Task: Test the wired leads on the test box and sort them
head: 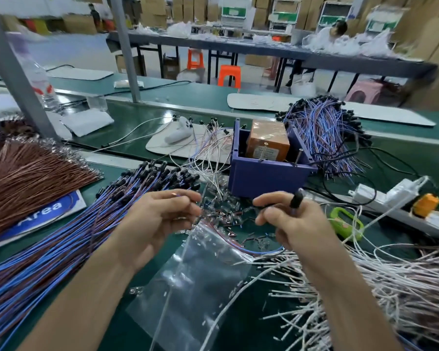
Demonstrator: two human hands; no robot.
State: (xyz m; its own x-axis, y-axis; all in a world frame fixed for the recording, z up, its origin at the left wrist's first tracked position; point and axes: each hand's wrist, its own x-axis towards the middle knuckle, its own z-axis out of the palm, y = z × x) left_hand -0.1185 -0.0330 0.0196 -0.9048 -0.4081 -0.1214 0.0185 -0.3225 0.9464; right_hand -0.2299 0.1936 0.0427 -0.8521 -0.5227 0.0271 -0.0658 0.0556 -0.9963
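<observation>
The purple test box (pixel 266 173) with an orange block (pixel 268 140) inside stands at mid-table, just beyond my hands. My right hand (pixel 292 221) grips a lead by its black socket end (pixel 296 198); its blue and brown wire (pixel 254 249) loops down under the hand. My left hand (pixel 160 214) pinches thin wire ends with a copper tip between thumb and fingers. A large bundle of blue and brown leads with black ends (pixel 61 236) lies at the left. Another bundle of the same leads (pixel 322 133) lies behind the box at the right.
A clear zip bag (pixel 195 279) lies below my hands, with small clear parts (pixel 223 203) scattered above it. White wires (pixel 380 282) pile at the right, brown wires (pixel 28 176) at the left. A green tool (pixel 345 224), a power strip (pixel 390 201), a water bottle (pixel 36 74).
</observation>
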